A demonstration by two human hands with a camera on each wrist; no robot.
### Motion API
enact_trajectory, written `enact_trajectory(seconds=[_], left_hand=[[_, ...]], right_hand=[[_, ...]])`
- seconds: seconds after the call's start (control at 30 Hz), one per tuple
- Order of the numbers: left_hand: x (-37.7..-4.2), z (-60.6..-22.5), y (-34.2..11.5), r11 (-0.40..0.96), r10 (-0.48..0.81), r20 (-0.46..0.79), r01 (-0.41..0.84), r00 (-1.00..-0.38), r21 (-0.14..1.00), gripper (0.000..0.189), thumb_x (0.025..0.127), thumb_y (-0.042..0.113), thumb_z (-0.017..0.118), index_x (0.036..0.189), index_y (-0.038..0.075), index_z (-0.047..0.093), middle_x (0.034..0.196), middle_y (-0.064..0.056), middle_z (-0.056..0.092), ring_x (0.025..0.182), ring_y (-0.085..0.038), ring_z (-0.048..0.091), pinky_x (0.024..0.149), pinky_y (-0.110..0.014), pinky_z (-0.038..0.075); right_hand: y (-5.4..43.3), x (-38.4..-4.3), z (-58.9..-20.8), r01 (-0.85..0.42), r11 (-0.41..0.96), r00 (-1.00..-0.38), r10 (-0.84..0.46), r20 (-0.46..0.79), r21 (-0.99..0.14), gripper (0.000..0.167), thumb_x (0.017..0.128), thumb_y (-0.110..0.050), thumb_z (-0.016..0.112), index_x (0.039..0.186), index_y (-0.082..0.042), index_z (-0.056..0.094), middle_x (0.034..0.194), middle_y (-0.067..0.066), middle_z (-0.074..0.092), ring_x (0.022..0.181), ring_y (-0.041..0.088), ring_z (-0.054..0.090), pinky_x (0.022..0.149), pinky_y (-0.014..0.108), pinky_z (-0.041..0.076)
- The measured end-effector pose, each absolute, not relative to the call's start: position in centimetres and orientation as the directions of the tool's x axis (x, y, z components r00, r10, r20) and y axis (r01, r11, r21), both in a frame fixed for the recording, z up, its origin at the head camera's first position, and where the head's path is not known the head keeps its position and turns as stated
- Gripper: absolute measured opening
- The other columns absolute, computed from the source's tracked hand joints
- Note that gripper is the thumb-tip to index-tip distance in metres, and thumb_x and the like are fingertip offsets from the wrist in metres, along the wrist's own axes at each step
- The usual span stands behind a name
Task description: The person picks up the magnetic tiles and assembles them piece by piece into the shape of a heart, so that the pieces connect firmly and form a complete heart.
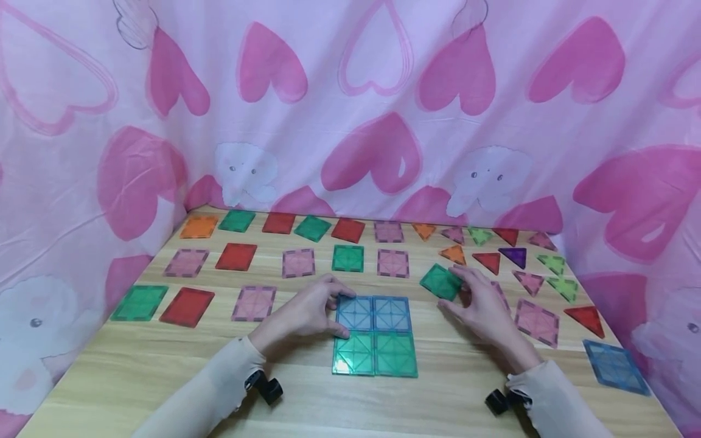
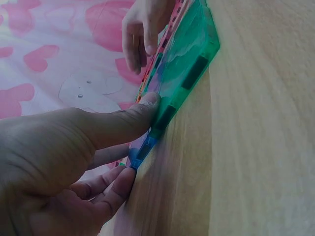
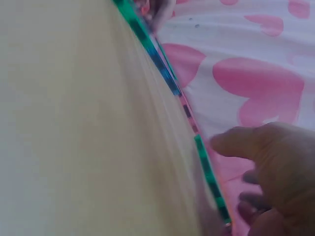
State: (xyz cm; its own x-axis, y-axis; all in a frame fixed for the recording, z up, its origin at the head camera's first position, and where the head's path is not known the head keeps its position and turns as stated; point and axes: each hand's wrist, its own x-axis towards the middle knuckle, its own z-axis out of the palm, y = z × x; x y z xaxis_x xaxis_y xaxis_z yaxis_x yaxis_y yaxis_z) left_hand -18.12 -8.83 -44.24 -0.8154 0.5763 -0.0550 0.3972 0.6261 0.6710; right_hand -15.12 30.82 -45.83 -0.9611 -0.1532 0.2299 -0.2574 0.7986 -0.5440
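Four transparent magnetic tiles lie edge to edge in a square in the head view: two blue square tiles [image 1: 391, 314] behind two green square tiles [image 1: 395, 354]. My left hand [image 1: 309, 310] holds the left blue tile [image 1: 357, 314], thumb near the seam with the green tile and fingertips at its back corner. The left wrist view shows the thumb [image 2: 142, 105] against the tile edge. My right hand [image 1: 482, 304] is around the right side of a separate green square tile [image 1: 438, 281], fingers over its right corner. In the right wrist view the thumb looks apart from that tile.
Red, green, pink and orange square tiles lie in rows behind and left, including a pink tile [image 1: 254, 303]. Several triangles, such as a purple triangle [image 1: 513, 256], lie at the right. A blue tile [image 1: 616, 367] is near the right edge. A heart-patterned curtain [image 1: 372, 152] surrounds the table.
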Motion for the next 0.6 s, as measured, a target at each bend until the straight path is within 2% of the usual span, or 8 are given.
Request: enact_trajectory(seconds=[0.1,0.3,0.47,0.6], left_hand=[[-18.1,-44.4,-8.6,0.625,0.58,-0.052,0.403,-0.813,0.668,0.079,0.075,0.032,0.106,0.146,0.021,0.074,0.131,0.002,0.061,0.105,-0.013,0.06,0.092,-0.033,0.058],[-18.1,-44.3,-8.4,0.634,0.566,-0.067,0.381,-0.822,0.673,0.08,0.074,0.031,0.106,0.146,0.022,0.074,0.129,0.003,0.06,0.105,-0.014,0.059,0.091,-0.033,0.057],[-18.0,-44.1,-8.7,0.631,0.568,-0.068,0.382,-0.82,0.675,0.079,0.075,0.03,0.106,0.146,0.021,0.073,0.129,0.002,0.06,0.106,-0.015,0.059,0.093,-0.034,0.058],[-18.0,-44.1,-8.9,0.631,0.566,-0.064,0.382,-0.822,0.675,0.078,0.076,0.029,0.106,0.147,0.021,0.073,0.13,0.001,0.06,0.106,-0.015,0.059,0.093,-0.034,0.058]], right_hand=[[30.7,-15.9,-45.7,-0.217,0.833,-0.975,-0.157,0.159,-0.509,0.078,0.098,-0.029,0.088,0.16,0.001,0.052,0.164,0.03,0.048,0.148,0.052,0.048,0.117,0.075,0.043],[30.5,-16.4,-45.7,-0.185,0.84,-0.981,-0.13,0.142,-0.509,0.072,0.098,-0.029,0.089,0.156,0.0,0.057,0.152,0.03,0.06,0.131,0.046,0.061,0.108,0.068,0.054],[30.4,-16.5,-45.6,-0.158,0.829,-0.983,-0.08,0.166,-0.536,0.079,0.094,-0.03,0.092,0.16,-0.006,0.056,0.143,0.024,0.065,0.117,0.039,0.068,0.097,0.061,0.061],[30.2,-16.4,-45.2,-0.154,0.779,-0.981,-0.047,0.189,-0.608,0.084,0.093,-0.031,0.094,0.163,-0.008,0.053,0.141,0.018,0.067,0.112,0.033,0.069,0.095,0.053,0.062]])
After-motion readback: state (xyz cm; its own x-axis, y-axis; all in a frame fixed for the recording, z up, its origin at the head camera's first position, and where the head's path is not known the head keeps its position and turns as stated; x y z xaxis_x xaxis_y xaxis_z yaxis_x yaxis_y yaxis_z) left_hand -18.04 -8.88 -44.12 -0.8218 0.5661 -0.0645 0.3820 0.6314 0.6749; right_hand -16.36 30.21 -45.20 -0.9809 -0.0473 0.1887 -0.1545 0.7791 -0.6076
